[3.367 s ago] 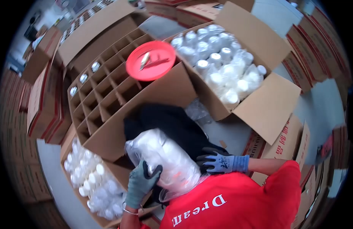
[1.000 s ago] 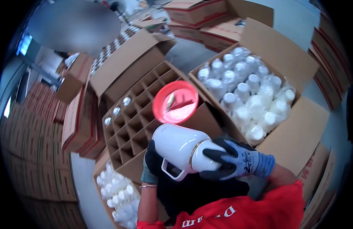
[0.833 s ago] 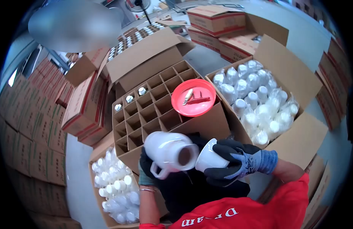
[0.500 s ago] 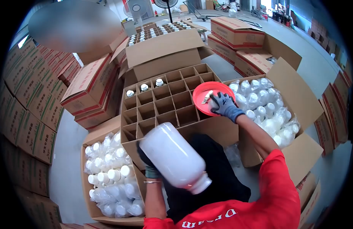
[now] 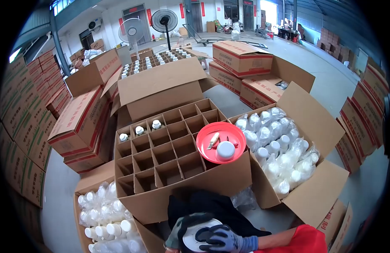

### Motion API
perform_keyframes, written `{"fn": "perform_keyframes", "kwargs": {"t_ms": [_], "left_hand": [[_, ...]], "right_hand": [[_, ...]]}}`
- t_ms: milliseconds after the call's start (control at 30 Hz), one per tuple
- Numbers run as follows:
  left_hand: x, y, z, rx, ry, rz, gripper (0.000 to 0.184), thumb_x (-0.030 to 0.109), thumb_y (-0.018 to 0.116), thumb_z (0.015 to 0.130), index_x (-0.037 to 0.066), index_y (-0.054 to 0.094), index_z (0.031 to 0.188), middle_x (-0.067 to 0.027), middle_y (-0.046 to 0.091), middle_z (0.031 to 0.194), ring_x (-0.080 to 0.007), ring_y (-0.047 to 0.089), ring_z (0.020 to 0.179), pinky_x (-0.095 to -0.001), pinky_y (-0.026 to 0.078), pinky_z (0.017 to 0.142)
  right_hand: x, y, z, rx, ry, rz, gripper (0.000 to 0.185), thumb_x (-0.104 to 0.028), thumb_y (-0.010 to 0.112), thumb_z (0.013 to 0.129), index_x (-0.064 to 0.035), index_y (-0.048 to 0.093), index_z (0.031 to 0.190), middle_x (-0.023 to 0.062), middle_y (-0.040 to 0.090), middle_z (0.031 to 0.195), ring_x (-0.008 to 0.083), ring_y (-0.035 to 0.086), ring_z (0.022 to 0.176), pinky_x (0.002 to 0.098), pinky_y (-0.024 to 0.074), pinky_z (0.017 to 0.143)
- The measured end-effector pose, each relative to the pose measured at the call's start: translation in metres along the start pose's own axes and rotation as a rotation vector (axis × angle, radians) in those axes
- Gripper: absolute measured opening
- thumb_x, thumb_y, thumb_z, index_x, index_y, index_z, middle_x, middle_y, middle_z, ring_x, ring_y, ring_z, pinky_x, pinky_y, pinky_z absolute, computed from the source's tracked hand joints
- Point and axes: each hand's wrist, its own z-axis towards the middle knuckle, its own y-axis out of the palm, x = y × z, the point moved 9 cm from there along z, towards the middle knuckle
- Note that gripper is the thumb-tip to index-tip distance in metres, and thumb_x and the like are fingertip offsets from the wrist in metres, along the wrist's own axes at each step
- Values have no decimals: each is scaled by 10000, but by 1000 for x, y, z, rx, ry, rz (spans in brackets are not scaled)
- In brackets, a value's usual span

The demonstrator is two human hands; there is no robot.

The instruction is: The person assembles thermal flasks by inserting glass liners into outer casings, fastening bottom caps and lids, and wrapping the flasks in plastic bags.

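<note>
At the bottom centre, my left hand (image 5: 181,230), in a grey-green and black glove, wraps round the side of a white flask (image 5: 190,242). The flask's round end faces up, with a dark area at its middle. Over that middle lies my right hand (image 5: 225,239), in a blue and black glove, fingers bent together against the flask; what is under the fingertips is hidden. A white cup-shaped lid (image 5: 225,150) sits in a red dish (image 5: 201,144) beside a small knife-like tool (image 5: 213,141). The dish rests on a divided carton (image 5: 211,179).
Three silver-topped flasks (image 5: 139,130) stand in the divided carton's left cells. Open cartons of plastic-wrapped white bottles lie right (image 5: 283,143) and lower left (image 5: 106,211). Closed cartons (image 5: 77,122) are stacked left. Two fans (image 5: 164,21) stand behind another filled carton.
The wrap came off the flask and its lid was lifted away. The lid now rests in the red dish. My right hand has returned from the dish to the flask, now lower; the view has tilted up.
</note>
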Motion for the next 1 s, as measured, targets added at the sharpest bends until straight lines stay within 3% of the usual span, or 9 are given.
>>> {"fn": "perform_keyframes", "kwargs": {"t_ms": [67,200,400,467,600,667,767,833,1000], "left_hand": [[1,-12,-18,39,1,34,423,342,517,951,-45,673,1020,-184,649,1114,-267,590,1069,-393,450,940],[7,-7,-34,81,121,90,406,305,543,937,-58,662,1072,-196,645,1150,-258,590,1067,-385,448,939],[-5,22,-28,36,123,238,311,171,516,919,-33,680,1088,-162,668,1127,-264,597,1093,-354,424,985],[9,9,-33,129,143,252,357,232,508,932,-32,669,1110,-160,673,1121,-299,589,1123,-366,422,993],[10,10,-41,330,133,65,545,418,431,994,-54,635,1174,-176,614,1222,-271,565,1159,-370,393,1024],[-64,-7,-73,252,-10,159,532,393,509,929,-25,590,1248,-188,547,1331,-265,522,1212,-355,378,1021],[0,-35,-67,328,165,-21,563,454,449,983,-40,614,1197,-159,622,1209,-243,605,1068,-361,460,935],[-6,-46,-70,420,162,52,557,450,520,961,-45,600,1204,-167,615,1222,-262,598,1113,-380,454,977],[20,35,-17,-298,256,486,790,331,795,712,48,490,1384,-191,401,1466,-389,347,1378,-451,268,1143]], "right_hand": [[12,-34,27,5,-192,112,401,-272,720,757,-139,662,1131,79,587,1120,300,559,1045,452,472,882],[111,-51,37,-155,244,-34,265,-237,687,814,-129,682,1056,95,583,1136,312,515,1121,467,353,1027],[45,-37,61,-352,-122,166,431,-338,747,712,-147,669,1091,99,597,1098,334,555,1036,476,447,908],[103,-82,41,-130,170,-292,375,-325,755,706,-127,679,1016,88,611,1076,320,564,965,441,453,861],[36,-50,63,-257,21,201,316,-293,747,719,-111,686,970,93,617,1103,295,567,1036,460,433,929],[63,-51,63,-247,122,64,365,-298,738,736,-116,680,1046,117,600,1164,297,561,1090,444,408,986],[124,-80,42,-184,513,-155,605,-324,759,754,-87,582,1282,184,562,1266,323,522,1211,396,361,1080],[113,-58,36,-155,446,196,676,-309,785,750,-48,531,1319,200,548,1280,341,514,1218,399,377,1069],[78,-14,76,-268,363,390,717,-286,806,731,-26,503,1326,211,489,1334,395,456,1266,464,340,1089]]}}
